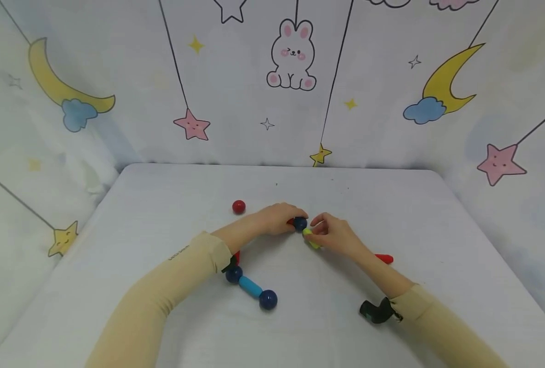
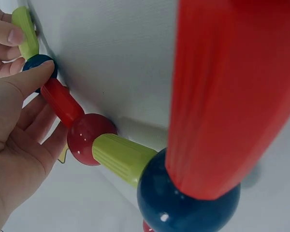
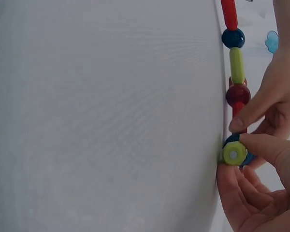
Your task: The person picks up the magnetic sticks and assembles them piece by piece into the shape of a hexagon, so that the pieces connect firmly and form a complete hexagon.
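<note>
A chain of balls and ribbed rods lies partly under my left forearm. At its far end, my left hand [image 1: 279, 219] holds the dark blue ball [image 1: 300, 224], thumb across it and fingers behind the adjoining red rod [image 2: 63, 102]. My right hand [image 1: 338, 235] pinches a yellow-green rod [image 1: 312, 239] between thumb and fingers, its end against that blue ball. From the red rod, the chain runs through a red ball [image 2: 91, 139], another yellow-green rod [image 2: 123, 155] and a second blue ball [image 2: 188, 193], which a large red rod [image 2: 227, 92] joins.
Nearer me, a light blue rod [image 1: 251, 287] links two dark blue balls, one of them the front ball [image 1: 268, 300]. A loose-looking red ball [image 1: 238, 206] sits beyond my left forearm. Another red rod [image 1: 384, 258] lies beside my right forearm on the white table [image 1: 437, 317].
</note>
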`<state>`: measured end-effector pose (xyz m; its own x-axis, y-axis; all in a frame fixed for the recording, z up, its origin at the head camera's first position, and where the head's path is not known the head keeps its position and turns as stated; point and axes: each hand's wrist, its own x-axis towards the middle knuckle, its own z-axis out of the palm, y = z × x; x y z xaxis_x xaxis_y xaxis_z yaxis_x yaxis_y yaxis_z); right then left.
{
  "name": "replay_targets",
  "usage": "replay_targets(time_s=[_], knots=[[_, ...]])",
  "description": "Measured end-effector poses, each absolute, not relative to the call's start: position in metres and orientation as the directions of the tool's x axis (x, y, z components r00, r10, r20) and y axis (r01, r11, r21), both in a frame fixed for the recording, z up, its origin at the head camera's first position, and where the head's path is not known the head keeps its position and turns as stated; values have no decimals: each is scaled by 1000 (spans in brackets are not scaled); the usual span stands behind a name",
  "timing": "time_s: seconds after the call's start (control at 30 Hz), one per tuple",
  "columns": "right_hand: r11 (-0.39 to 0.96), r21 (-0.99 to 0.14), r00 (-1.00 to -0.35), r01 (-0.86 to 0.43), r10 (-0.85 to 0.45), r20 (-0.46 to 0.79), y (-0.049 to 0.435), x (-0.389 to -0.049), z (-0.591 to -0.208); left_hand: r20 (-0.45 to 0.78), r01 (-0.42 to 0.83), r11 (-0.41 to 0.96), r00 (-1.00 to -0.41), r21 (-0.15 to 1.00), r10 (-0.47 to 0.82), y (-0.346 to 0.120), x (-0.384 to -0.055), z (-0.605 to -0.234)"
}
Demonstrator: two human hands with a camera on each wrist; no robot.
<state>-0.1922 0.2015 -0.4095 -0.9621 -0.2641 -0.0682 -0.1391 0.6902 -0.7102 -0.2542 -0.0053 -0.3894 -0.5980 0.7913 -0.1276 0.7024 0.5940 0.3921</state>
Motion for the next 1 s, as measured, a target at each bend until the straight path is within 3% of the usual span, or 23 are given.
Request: replay_targets(time_s=[0.23, 0.87, 1.0], knots=[[688, -720, -965, -95, -240, -102, 196, -194, -408, -118, 697, 588, -599, 410, 792, -7, -254, -390], [704, -666, -906, -247, -412, -99, 190, -187, -405, -97, 702, 614, -626, 361, 774, -38, -248, -391], [703, -663, -901, -255, -421, -100, 186, -188, -404, -88, 770, 560, -563, 306, 822, -38, -245, -390]])
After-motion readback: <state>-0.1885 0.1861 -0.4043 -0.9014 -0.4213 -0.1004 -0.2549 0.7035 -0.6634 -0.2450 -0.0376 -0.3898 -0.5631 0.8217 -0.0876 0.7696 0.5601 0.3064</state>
